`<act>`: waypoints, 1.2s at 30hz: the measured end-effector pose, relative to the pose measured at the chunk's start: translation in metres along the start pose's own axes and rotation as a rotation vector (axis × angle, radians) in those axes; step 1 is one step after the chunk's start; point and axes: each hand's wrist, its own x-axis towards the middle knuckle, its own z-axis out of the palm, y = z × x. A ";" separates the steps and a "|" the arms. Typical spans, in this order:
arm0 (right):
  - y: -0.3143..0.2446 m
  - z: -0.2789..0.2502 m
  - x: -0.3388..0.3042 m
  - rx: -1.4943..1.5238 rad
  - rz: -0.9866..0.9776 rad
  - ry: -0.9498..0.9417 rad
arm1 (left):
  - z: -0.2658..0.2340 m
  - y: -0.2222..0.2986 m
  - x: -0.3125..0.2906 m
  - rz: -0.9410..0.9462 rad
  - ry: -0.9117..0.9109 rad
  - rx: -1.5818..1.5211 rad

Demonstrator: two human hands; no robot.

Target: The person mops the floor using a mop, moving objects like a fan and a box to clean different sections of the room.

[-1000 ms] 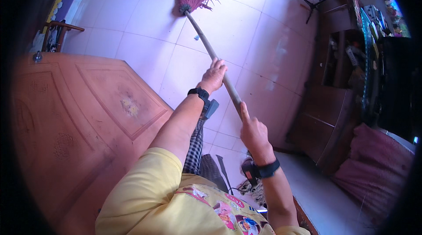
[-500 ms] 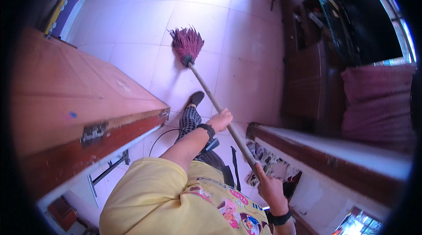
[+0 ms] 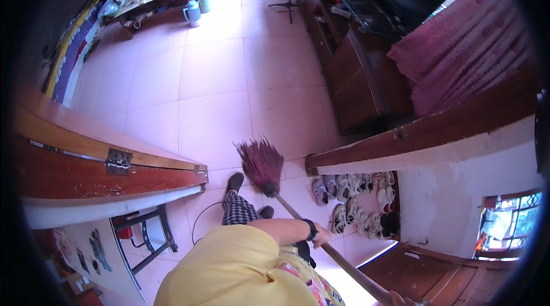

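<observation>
Broom (image 3: 298,208) now lies closer in than half a second ago, its maroon bristle head down on the pink tiled floor (image 3: 217,77) just ahead of the left hand (image 3: 321,236), near the shoe. That hand is wrapped around the handle. The right hand (image 3: 401,300), farther back at the frame's lower edge, grips the handle's end. Shoes (image 3: 355,203) lie in rows to the right.

Maroon-bristled broom (image 3: 269,175), long handle slanted, head on pink tiled floor

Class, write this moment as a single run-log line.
left hand: grips broom handle | right hand: handle end, mostly cut off | broom head: on pink tiled floor
</observation>
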 end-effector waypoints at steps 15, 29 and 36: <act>0.002 0.029 0.024 0.609 0.120 -0.304 | -0.019 0.024 -0.024 0.161 0.522 0.179; -0.192 -0.026 0.291 0.370 -0.678 -0.162 | -0.031 -0.213 -0.284 -0.679 1.111 -0.043; -0.388 0.001 0.406 0.381 -0.938 -0.218 | -0.012 -0.253 -0.406 -1.127 0.971 -0.041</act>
